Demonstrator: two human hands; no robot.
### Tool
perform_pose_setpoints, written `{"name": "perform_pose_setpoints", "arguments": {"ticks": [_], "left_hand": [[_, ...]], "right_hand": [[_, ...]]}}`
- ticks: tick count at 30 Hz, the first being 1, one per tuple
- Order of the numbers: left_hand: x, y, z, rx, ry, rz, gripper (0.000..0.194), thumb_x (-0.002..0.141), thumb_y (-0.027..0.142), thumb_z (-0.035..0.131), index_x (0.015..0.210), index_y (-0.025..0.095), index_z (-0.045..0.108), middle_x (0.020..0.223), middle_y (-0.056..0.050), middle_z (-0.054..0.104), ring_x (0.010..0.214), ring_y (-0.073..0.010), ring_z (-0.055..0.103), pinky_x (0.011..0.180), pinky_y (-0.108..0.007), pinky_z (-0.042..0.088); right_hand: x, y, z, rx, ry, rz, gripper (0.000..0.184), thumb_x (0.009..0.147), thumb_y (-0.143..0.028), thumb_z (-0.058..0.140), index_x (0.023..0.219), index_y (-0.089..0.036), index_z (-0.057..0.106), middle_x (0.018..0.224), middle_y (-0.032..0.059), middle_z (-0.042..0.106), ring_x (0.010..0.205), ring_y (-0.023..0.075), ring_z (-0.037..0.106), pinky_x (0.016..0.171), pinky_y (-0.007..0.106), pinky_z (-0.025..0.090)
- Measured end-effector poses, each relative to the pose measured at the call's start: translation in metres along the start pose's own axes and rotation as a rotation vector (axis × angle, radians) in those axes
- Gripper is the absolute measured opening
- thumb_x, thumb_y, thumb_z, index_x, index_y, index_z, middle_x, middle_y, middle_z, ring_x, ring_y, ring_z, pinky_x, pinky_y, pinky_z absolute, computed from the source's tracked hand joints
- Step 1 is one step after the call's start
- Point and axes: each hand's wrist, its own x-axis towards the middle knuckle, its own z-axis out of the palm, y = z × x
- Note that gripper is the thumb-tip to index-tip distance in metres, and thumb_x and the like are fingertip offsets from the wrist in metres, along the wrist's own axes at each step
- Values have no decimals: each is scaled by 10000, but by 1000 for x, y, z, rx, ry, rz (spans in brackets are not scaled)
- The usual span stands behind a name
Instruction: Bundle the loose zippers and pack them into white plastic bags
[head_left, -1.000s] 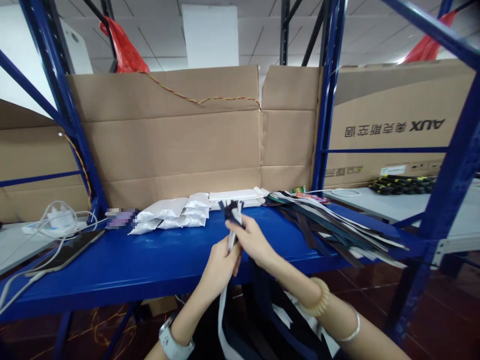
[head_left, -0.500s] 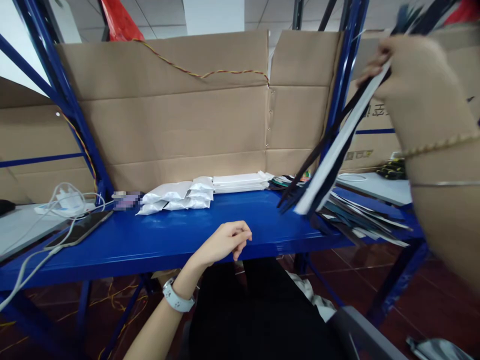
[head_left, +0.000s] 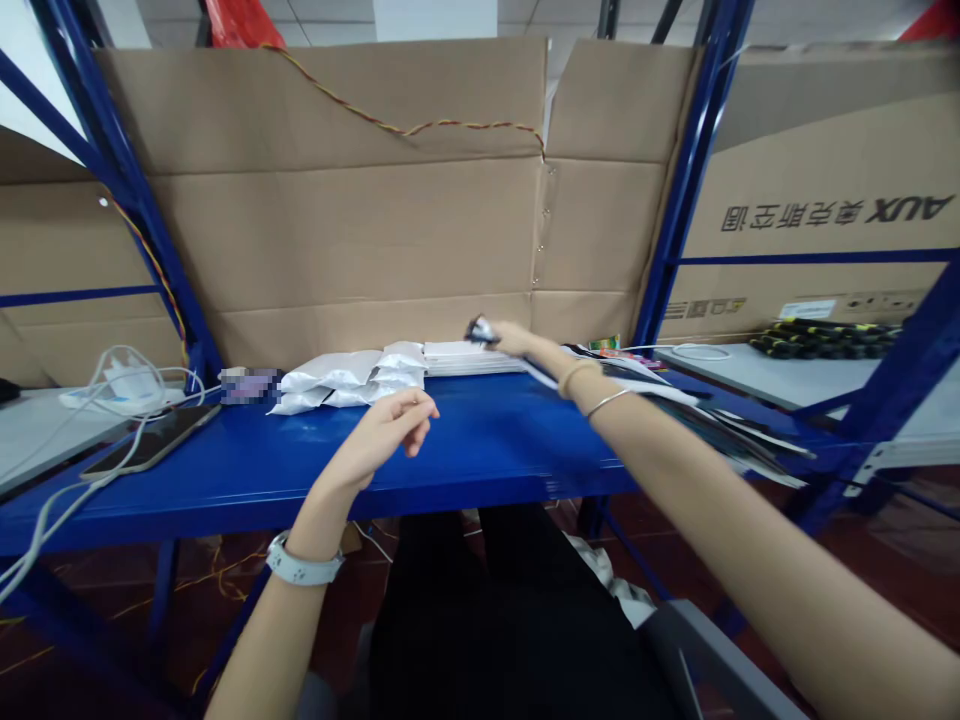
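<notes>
- Right hand (head_left: 514, 338) reaching forward, fingertips pinched shut on a small dark-and-white bundle (head_left: 480, 330), its detail too small to tell
- Left hand (head_left: 382, 425) empty, half open, fingers loosely curled above the blue steel shelf (head_left: 480, 450)
- Pile of long dark and white strips (head_left: 739, 425) on the shelf, beside the right forearm
- White packets (head_left: 345, 375) on the shelf, beyond the left hand

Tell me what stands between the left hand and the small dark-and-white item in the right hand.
Nothing visible does: the left hand hangs open above the blue steel shelf, with only air up to the item in the right hand. The white packets lie lower on the shelf.
</notes>
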Motion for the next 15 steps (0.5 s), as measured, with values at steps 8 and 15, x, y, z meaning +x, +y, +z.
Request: {"name": "perform_pose_setpoints", "arguments": {"ticks": [8, 15], "left_hand": [[-8, 2, -34, -27, 126, 12, 196, 875, 368, 495, 833, 185, 552, 594, 25, 464, 504, -71, 432, 491, -198, 341], [-4, -8, -46, 7, 168, -16, 188, 855, 365, 518, 809, 188, 565, 605, 14, 478, 503, -74, 428, 495, -206, 356]], "right_hand": [[18, 61, 74, -330, -539, -295, 641, 603, -209, 778, 1214, -164, 590, 1312, 104, 536, 1162, 282, 484, 985, 362, 350], [17, 76, 39, -573, -432, -447, 568, 677, -298, 737, 1202, -149, 578, 1208, 151, 564, 1072, 289, 495, 883, 366, 365]]}}
